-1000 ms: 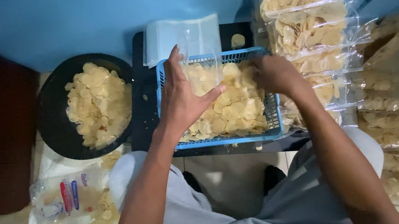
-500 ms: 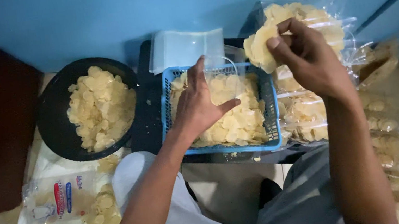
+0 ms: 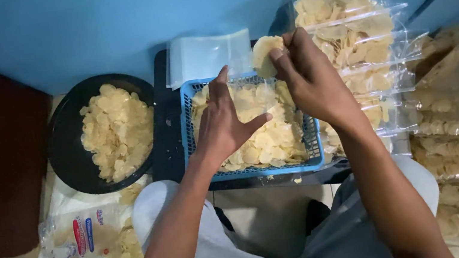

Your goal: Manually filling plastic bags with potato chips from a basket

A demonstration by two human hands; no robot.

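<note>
the right hand (image 3: 310, 77) is raised over the far edge of the blue basket (image 3: 190, 129), its fingers pinching a few pale round chips (image 3: 263, 56). the left hand (image 3: 227, 124) is lower, over the middle of the basket, with the fingers spread and the thumb out to the side; it seems to touch a clear plastic bag (image 3: 261, 97) that lies on the chips in the basket, but i cannot tell if it grips it. behind the basket lies a stack of empty clear bags (image 3: 203, 57). to the left is a black round bowl (image 3: 68, 165) full of chips. to the right, filled bags of chips (image 3: 347, 26) are stacked against the blue wall (image 3: 104, 20).
</note>
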